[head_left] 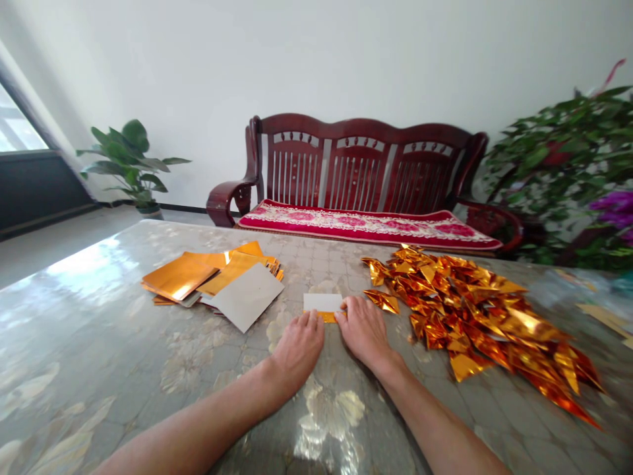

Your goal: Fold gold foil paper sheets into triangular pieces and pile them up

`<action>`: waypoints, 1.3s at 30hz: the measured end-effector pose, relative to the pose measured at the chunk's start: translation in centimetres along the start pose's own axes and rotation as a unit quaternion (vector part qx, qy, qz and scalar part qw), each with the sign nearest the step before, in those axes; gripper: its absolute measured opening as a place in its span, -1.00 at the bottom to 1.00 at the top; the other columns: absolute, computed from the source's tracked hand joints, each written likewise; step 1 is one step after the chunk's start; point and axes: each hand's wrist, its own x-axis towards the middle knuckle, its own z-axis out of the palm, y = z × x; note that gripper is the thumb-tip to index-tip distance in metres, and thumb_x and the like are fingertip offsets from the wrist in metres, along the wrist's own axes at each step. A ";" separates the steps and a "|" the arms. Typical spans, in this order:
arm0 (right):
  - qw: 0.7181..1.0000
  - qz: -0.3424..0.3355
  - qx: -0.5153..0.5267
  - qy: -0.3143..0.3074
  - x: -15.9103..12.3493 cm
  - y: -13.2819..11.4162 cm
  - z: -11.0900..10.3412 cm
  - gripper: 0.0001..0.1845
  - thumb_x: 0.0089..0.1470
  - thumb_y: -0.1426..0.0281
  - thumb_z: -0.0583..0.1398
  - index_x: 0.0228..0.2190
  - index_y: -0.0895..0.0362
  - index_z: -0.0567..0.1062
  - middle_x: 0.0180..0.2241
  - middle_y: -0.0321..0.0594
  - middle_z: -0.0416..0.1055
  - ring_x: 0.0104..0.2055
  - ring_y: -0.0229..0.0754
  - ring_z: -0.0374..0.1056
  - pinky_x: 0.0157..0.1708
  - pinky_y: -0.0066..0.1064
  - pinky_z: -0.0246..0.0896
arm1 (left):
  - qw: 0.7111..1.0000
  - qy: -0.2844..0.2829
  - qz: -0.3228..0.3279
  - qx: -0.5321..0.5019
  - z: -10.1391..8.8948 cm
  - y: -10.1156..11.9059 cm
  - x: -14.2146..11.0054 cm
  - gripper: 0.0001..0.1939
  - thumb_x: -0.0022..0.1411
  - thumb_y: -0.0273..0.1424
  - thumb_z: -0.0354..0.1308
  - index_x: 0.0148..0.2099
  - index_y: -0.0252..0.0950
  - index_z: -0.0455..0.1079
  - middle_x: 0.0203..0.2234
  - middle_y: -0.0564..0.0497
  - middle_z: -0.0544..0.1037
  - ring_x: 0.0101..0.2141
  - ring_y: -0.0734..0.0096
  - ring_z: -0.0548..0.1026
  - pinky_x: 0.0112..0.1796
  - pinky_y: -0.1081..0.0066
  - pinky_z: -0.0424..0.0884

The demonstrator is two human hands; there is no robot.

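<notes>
A small sheet of gold foil paper [322,302] lies on the table in front of me, its white back up and a gold strip folded over along the near edge. My left hand [300,343] presses its closed fingertips on the left part of that fold. At the right end, my right hand [364,330] pinches the paper with thumb and fingers. Right of my hands spreads a heap of folded gold foil pieces [459,303], a few lying close to my right hand. To the left are loose flat gold sheets [180,276], with one white side up [251,297].
The table [208,409] has a shiny, flower-patterned cover. Clear plastic wrapping [568,290] lies at its right edge. Beyond stands a dark wooden bench [363,165] with a red patterned cushion [356,223]. Potted plants stand left [131,161] and right [558,165].
</notes>
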 end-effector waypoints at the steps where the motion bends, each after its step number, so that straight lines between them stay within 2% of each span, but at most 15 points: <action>1: 1.000 0.004 -0.001 -0.005 0.1 0.2 0.0 -0.84 0.21 0.28 0.17 -0.20 0.09 0.42 -0.19 -0.15 0.46 -0.11 -0.04 0.30 -0.14 -0.27 0.07 | 1.000 -0.006 -0.011 0.004 -0.2 0.1 -0.1 -0.72 0.29 -0.62 -0.01 0.01 -0.42 0.38 -0.13 -0.22 0.50 -0.12 0.14 0.49 -0.18 0.26 0.46; 5: 1.000 0.006 0.003 -0.015 0.3 0.7 0.1 -0.86 0.23 0.30 0.15 -0.19 0.07 0.43 -0.19 -0.18 0.45 -0.11 -0.06 0.29 -0.15 -0.29 0.05 | 0.998 -0.021 -0.045 0.030 -0.7 0.0 -0.7 -0.72 0.28 -0.64 -0.03 -0.02 -0.45 0.41 -0.20 -0.22 0.51 -0.19 0.11 0.50 -0.24 0.23 0.46; 8: 1.000 -0.018 0.009 0.001 0.2 1.0 0.1 -0.88 0.24 0.37 0.14 -0.19 0.04 0.45 -0.19 -0.19 0.43 -0.11 -0.07 0.26 -0.15 -0.31 0.04 | 0.998 -0.018 -0.045 0.034 -0.7 -0.5 -1.1 -0.71 0.27 -0.65 -0.01 -0.01 -0.44 0.41 -0.20 -0.23 0.50 -0.18 0.11 0.50 -0.22 0.21 0.44; 15: 0.986 -0.160 0.015 0.043 -1.3 1.2 -0.9 -0.78 0.20 0.53 0.10 -0.38 0.08 0.52 -0.31 -0.19 0.44 -0.18 -0.09 0.21 -0.16 -0.30 0.03 | 0.999 0.023 -0.045 -0.013 -0.1 -2.7 -0.4 -0.71 0.33 -0.56 -0.02 0.03 -0.35 0.40 -0.03 -0.23 0.46 -0.05 0.10 0.43 -0.09 0.17 0.37; 19: 0.974 -0.224 0.018 0.030 -2.3 0.0 -1.5 -0.81 0.13 0.55 0.14 -0.44 0.10 0.49 -0.35 -0.19 0.43 -0.23 -0.10 0.19 -0.22 -0.27 0.02 | 0.994 0.044 -0.079 -0.065 0.5 -3.8 0.7 -0.74 0.31 -0.53 0.00 -0.04 -0.26 0.46 -0.14 -0.16 0.48 -0.13 0.13 0.44 -0.13 0.19 0.35; 21: 0.961 -0.272 0.046 0.013 -2.6 -0.8 -1.5 -0.83 0.14 0.53 0.14 -0.42 0.10 0.50 -0.35 -0.21 0.43 -0.21 -0.11 0.21 -0.20 -0.27 0.04 | 0.989 0.062 -0.076 -0.108 1.0 -4.2 1.1 -0.77 0.30 -0.52 0.01 -0.13 -0.26 0.49 -0.19 -0.12 0.49 -0.16 0.18 0.44 -0.13 0.25 0.34; 25: 0.928 -0.349 0.128 -0.005 -2.6 -1.7 -1.3 -0.81 0.18 0.51 0.14 -0.24 0.06 0.53 -0.24 -0.24 0.46 -0.11 -0.12 0.24 -0.09 -0.27 0.07 | 0.974 0.090 -0.034 -0.204 1.7 -4.8 1.6 -0.75 0.29 -0.54 0.01 -0.20 -0.25 0.52 -0.26 -0.04 0.52 -0.22 0.31 0.44 -0.15 0.36 0.33; 27: 0.921 -0.357 0.156 -0.005 -2.5 -1.7 -1.1 -0.77 0.18 0.53 0.14 -0.19 0.05 0.53 -0.19 -0.25 0.48 -0.08 -0.12 0.24 -0.05 -0.26 0.08 | 0.963 0.094 -0.011 -0.252 1.9 -5.0 1.7 -0.73 0.30 -0.54 0.00 -0.19 -0.24 0.53 -0.28 -0.01 0.55 -0.24 0.35 0.46 -0.18 0.40 0.34; 30: 0.929 -0.323 0.180 0.008 -2.2 -1.0 -0.8 -0.72 0.16 0.59 0.10 -0.21 0.07 0.53 -0.21 -0.24 0.49 -0.10 -0.12 0.25 -0.06 -0.26 0.12 | 0.945 0.097 0.003 -0.312 2.1 -5.2 1.9 -0.69 0.29 -0.57 0.00 -0.06 -0.25 0.51 -0.24 -0.01 0.59 -0.20 0.37 0.50 -0.14 0.44 0.37; 34: 0.944 -0.276 0.181 0.025 -1.7 0.0 -0.6 -0.63 0.13 0.67 0.04 -0.21 0.10 0.55 -0.24 -0.21 0.49 -0.12 -0.12 0.26 -0.07 -0.26 0.16 | 0.936 0.094 -0.011 -0.340 2.2 -5.3 2.2 -0.53 0.24 -0.60 0.03 0.16 -0.23 0.39 -0.13 -0.02 0.61 -0.11 0.33 0.53 -0.07 0.43 0.40; 39: 0.950 -0.275 0.147 0.019 -1.6 0.2 -0.6 -0.64 0.16 0.62 0.08 -0.13 0.08 0.54 -0.19 -0.20 0.49 -0.09 -0.11 0.26 -0.06 -0.25 0.18 | 0.925 0.097 -0.015 -0.367 2.4 -5.2 2.2 -0.53 0.29 -0.51 0.04 0.23 -0.19 0.32 -0.08 0.00 0.61 -0.10 0.35 0.56 -0.09 0.45 0.43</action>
